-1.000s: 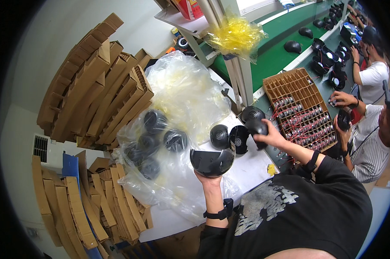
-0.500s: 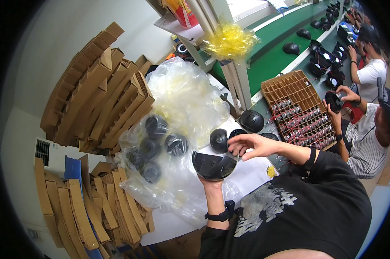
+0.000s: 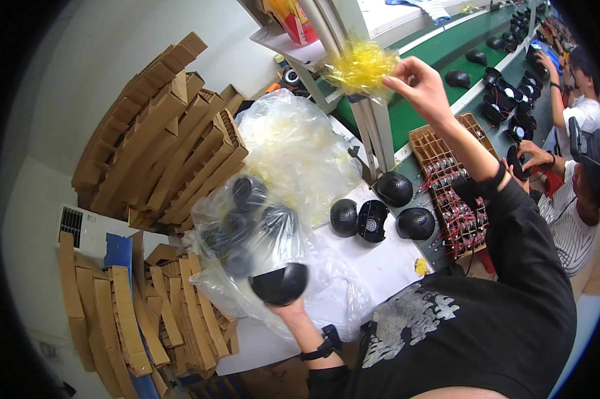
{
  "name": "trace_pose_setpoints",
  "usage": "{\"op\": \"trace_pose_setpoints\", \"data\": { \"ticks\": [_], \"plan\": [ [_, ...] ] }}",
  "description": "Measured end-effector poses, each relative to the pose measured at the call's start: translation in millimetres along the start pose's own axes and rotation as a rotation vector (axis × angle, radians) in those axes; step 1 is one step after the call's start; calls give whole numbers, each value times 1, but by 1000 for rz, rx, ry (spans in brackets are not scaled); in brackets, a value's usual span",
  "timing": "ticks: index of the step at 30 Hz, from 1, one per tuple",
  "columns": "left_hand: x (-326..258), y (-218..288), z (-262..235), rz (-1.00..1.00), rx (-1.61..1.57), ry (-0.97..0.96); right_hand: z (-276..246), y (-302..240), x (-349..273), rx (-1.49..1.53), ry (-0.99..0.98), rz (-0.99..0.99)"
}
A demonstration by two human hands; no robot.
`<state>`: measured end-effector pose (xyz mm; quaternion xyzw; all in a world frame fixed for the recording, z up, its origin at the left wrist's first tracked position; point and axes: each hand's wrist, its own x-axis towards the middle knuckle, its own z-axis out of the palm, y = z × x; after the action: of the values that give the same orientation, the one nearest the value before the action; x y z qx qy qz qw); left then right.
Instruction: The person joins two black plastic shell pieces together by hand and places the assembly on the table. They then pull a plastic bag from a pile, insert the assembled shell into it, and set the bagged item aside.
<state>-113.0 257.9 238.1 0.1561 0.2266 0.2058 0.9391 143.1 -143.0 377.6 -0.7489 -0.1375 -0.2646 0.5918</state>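
At desk level, left hand grips a black dome shell; right hand pinches yellow film overhead. Three shells lie unbagged; more remain bagged.

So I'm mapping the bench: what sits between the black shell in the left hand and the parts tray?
In the head view, between the black shell and the parts tray, three more black domed shells lie on the white table.
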Motion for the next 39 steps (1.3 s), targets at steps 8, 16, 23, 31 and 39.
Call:
{"op": "trace_pose_setpoints", "data": {
  "ticks": [8, 16, 23, 31, 39],
  "plan": [
    [-22, -88, 27, -388, 10, -136, 33, 8, -3, -324, 311, -164],
    [-36, -111, 41, -403, 47, -52, 22, 21, -43, 527, 401, 286],
    [-38, -156, 49, -514, 208, -14, 28, -33, -183, -287, -763, -304],
    [-42, -166, 20, -714, 655, -295, 13, 34, -181, -366, -716, 7],
    [-44, -79, -81, -693, 1169, -480, -19, 233, -66, -476, -47, 555]
  ]
}}
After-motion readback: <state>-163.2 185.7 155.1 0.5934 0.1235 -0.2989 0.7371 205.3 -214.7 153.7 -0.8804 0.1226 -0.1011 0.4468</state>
